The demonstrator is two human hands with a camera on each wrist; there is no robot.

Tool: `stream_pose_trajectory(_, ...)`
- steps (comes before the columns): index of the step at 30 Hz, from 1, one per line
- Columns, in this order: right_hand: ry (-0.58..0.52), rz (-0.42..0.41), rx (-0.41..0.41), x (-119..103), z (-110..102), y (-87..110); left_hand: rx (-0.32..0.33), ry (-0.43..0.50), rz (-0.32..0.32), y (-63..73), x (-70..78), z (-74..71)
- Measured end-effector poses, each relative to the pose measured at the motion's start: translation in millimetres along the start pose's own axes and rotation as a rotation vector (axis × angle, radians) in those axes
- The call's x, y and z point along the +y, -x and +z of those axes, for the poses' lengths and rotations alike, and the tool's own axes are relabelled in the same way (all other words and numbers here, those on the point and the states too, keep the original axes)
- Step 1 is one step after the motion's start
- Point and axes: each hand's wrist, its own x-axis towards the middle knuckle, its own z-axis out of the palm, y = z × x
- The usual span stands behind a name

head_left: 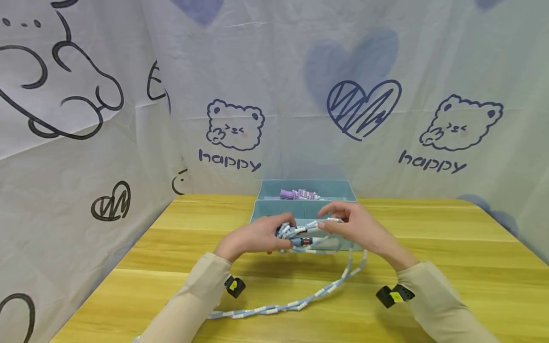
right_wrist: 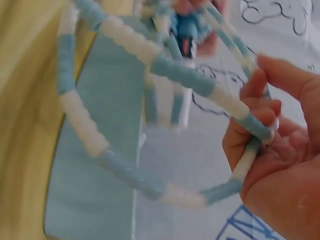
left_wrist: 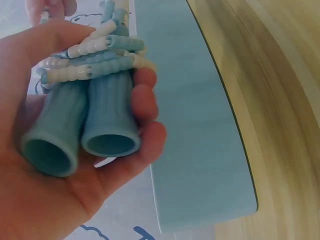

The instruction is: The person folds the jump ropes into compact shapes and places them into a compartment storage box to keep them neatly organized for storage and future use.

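My left hand (head_left: 259, 234) grips the two light-blue handles (left_wrist: 111, 112) of a blue-and-white beaded jump rope (head_left: 296, 305), with several bunched strands of the rope across the handles. Both handle ends are hollow and point back toward the wrist in the left wrist view. To the right, my right hand (head_left: 358, 226) holds a strand of the same rope with curled fingers, and a loop (right_wrist: 130, 175) hangs from it. From the hands, a doubled length of rope trails down onto the table and passes behind the left forearm.
Behind the hands, a light-blue box (head_left: 306, 183) stands at the table's far edge. Inside its back part lies a purple-and-white beaded rope with a purple handle (head_left: 288, 194). The wooden table (head_left: 429, 247) meets printed white cloth (head_left: 300, 143) at the back and left.
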Motion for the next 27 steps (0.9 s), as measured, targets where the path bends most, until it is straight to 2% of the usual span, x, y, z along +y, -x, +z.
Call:
stream_pose_trajectory(6,0.015,0.011,-0.102,4,-23,2.5,-0.015,0.002,0.028,1.1,-0.5,-2.8)
stream_pose_trajectory(11,0.061,0.049,-0.108,10,-36,3.0,-0.010,-0.036,0.027,4.2,-1.2,-5.9)
stream_pose_trajectory(15,0.077,0.083,-0.076,16,-49,5.0,-0.014,-0.013,0.023,6.1,-1.2,-8.1)
stream_pose_trajectory(19,0.033,0.076,-0.035,22,-62,7.2,-0.008,0.028,0.020,7.5,-0.4,-10.6)
stream_pose_trajectory(21,0.049,0.074,0.002,26,-66,7.3,-0.003,0.042,0.020,8.3,0.0,-11.8)
stream_pose_trajectory(24,0.160,0.065,0.064,32,-65,6.1,-0.009,0.091,0.029,9.2,0.0,-12.4)
stream_pose_trajectory(27,0.320,0.089,0.112,37,-58,4.6,-0.043,0.181,0.071,9.5,-0.3,-12.3)
